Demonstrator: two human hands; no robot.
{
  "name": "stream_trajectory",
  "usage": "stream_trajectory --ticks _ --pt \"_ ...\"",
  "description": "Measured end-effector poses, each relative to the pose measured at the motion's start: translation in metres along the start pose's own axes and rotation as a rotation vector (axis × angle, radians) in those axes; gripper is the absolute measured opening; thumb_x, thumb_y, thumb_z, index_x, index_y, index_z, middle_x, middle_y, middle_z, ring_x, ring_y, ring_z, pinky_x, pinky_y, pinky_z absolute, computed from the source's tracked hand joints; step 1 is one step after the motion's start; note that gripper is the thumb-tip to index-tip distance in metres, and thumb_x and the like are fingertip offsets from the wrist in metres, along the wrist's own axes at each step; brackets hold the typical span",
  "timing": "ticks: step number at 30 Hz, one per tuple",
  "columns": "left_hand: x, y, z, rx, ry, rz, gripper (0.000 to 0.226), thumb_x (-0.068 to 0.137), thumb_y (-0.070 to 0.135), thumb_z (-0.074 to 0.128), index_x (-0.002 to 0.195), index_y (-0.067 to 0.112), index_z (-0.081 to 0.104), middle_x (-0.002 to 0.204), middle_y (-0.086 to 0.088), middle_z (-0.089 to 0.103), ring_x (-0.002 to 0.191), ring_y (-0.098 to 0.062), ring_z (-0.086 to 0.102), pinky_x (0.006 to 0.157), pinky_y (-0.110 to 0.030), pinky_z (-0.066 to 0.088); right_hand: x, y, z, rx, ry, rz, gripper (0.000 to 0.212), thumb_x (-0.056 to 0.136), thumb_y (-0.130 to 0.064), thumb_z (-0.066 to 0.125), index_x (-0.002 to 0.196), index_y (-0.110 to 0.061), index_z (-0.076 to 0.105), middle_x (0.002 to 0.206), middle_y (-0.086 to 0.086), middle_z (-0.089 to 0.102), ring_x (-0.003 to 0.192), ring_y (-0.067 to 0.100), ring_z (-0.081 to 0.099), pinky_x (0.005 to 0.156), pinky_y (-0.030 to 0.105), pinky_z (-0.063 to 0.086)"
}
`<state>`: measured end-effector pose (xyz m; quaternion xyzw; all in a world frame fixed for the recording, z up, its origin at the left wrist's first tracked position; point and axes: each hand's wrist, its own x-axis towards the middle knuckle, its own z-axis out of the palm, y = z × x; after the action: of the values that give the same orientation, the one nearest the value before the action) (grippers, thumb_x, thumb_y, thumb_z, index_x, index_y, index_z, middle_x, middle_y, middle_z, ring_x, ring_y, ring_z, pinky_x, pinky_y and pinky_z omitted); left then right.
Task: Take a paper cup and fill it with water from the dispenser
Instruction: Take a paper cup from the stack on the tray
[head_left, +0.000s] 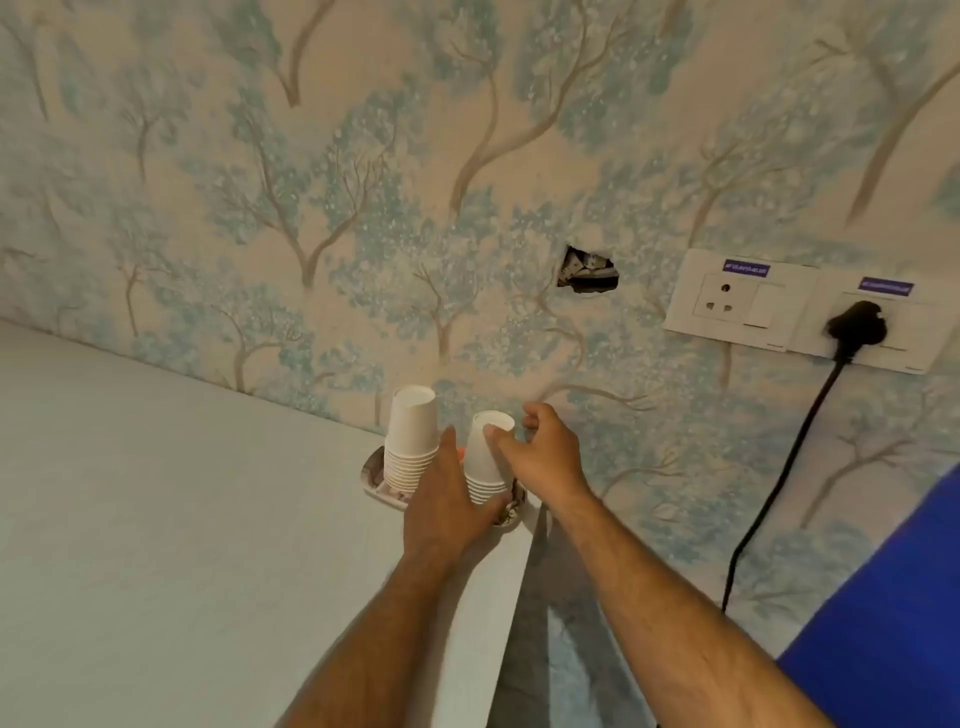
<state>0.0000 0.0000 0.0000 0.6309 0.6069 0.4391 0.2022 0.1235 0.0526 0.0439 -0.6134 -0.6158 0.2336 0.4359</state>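
**Both hands on the right-hand cup stack**

I see two stacks of upturned paper cups on a small tray (375, 470) at the far right corner of the white counter (182, 519), against the wallpapered wall. My left hand (444, 501) wraps the base of the right stack (485, 460). My right hand (545, 452) pinches its top cup near the upturned bottom. The left stack (410, 436) stands just beside, untouched.

White paper cups (410, 431) stand in two stacks on a tray (375, 480) with a mottled brown-and-white pattern. Behind, cream wallpaper (311, 182) carries pale blue-green trees with grey-brown branches. At 3 o'clock, a white socket plate (737, 299) bears purple labels and a black plug (854, 325) with black cord. The counter (156, 519) is plain white; a blue surface (893, 623) fills 4 o'clock.
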Motion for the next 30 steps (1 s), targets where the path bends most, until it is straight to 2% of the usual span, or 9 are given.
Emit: stream_trajectory --ticks 4,6,9,11,16,20,22,26,30 --pt "0.012 -0.002 0.004 0.048 0.005 -0.004 0.112 0.081 0.064 0.073 0.161 0.023 0.007 0.156 0.000 0.047 0.142 -0.022 0.048 0.107 -0.051 0.050 0.008 0.001 0.007 -0.009 -0.034 -0.017 0.085 0.070 -0.059 0.078 0.141 -0.020 0.051 0.139 0.002 0.060 0.123 0.020 0.058 0.101 0.034 0.049" --pt "0.015 -0.002 0.008 0.066 0.014 0.002 0.108 0.081 0.062 0.073 0.160 0.024 0.011 0.157 0.001 0.047 0.142 -0.021 0.048 0.107 -0.052 0.051 0.010 0.002 0.011 -0.024 -0.045 -0.030 0.088 0.064 -0.064 0.078 0.137 -0.021 0.054 0.133 -0.001 0.063 0.115 0.018 0.062 0.092 0.028 0.051" --pt "0.018 -0.003 0.012 0.078 0.027 0.007 0.105 0.079 0.061 0.075 0.158 0.025 0.015 0.155 0.002 0.049 0.139 -0.020 0.051 0.105 -0.050 0.052 0.010 0.003 0.012 -0.022 -0.033 -0.058 0.070 0.056 -0.069 0.075 0.112 -0.030 0.063 0.103 -0.012 0.066 0.087 0.004 0.061 0.066 0.014 0.045" --pt "0.021 -0.003 0.015 0.089 0.036 -0.005 0.108 0.079 0.061 0.074 0.159 0.025 0.012 0.158 0.002 0.045 0.141 -0.021 0.048 0.108 -0.049 0.051 0.010 0.004 0.012 -0.018 -0.023 -0.067 0.055 0.057 -0.067 0.077 0.100 -0.037 0.060 0.090 -0.020 0.061 0.078 -0.004 0.058 0.059 0.012 0.041" --pt "0.022 -0.002 0.018 0.071 0.060 0.011 0.098 0.080 0.061 0.074 0.156 0.027 0.020 0.154 0.002 0.050 0.138 -0.021 0.052 0.105 -0.048 0.053 0.013 0.004 0.010 -0.001 -0.020 -0.078 0.052 0.061 -0.060 0.081 0.101 -0.030 0.065 0.087 -0.020 0.061 0.077 -0.009 0.056 0.059 0.012 0.040" --pt "0.022 -0.001 0.019 0.074 0.071 -0.007 0.101 0.081 0.059 0.072 0.158 0.030 0.014 0.155 0.003 0.049 0.139 -0.021 0.051 0.106 -0.050 0.052 0.014 0.001 0.009 0.017 -0.008 -0.076 0.046 0.063 -0.056 0.084 0.097 -0.032 0.066 0.085 -0.021 0.062 0.078 -0.003 0.060 0.060 0.013 0.042" --pt "0.023 0.000 0.019 0.086 0.078 -0.022 0.102 0.081 0.060 0.071 0.158 0.030 0.011 0.156 0.003 0.048 0.139 -0.022 0.051 0.105 -0.050 0.052 0.016 -0.002 0.008 0.029 -0.003 -0.081 0.044 0.063 -0.053 0.085 0.096 -0.032 0.065 0.086 -0.020 0.063 0.082 0.002 0.062 0.064 0.015 0.045" --pt "0.022 -0.002 0.020 0.064 0.093 -0.012 0.110 0.077 0.063 0.074 0.160 0.026 0.010 0.154 0.003 0.050 0.139 -0.023 0.051 0.104 -0.047 0.053 0.016 -0.009 0.002 0.068 0.029 -0.082 0.053 0.065 -0.050 0.086 0.107 -0.023 0.069 0.100 -0.010 0.071 0.093 0.009 0.065 0.079 0.026 0.054" --pt "0.021 -0.003 0.022 0.088 0.102 -0.018 0.119 0.073 0.073 0.071 0.160 0.024 0.007 0.153 0.000 0.051 0.138 -0.026 0.052 0.103 -0.050 0.053 0.010 -0.019 -0.008 0.205 0.115 -0.074 0.054 0.066 -0.045 0.088 0.111 -0.022 0.067 0.101 -0.010 0.070 0.087 0.003 0.065 0.068 0.015 0.048"
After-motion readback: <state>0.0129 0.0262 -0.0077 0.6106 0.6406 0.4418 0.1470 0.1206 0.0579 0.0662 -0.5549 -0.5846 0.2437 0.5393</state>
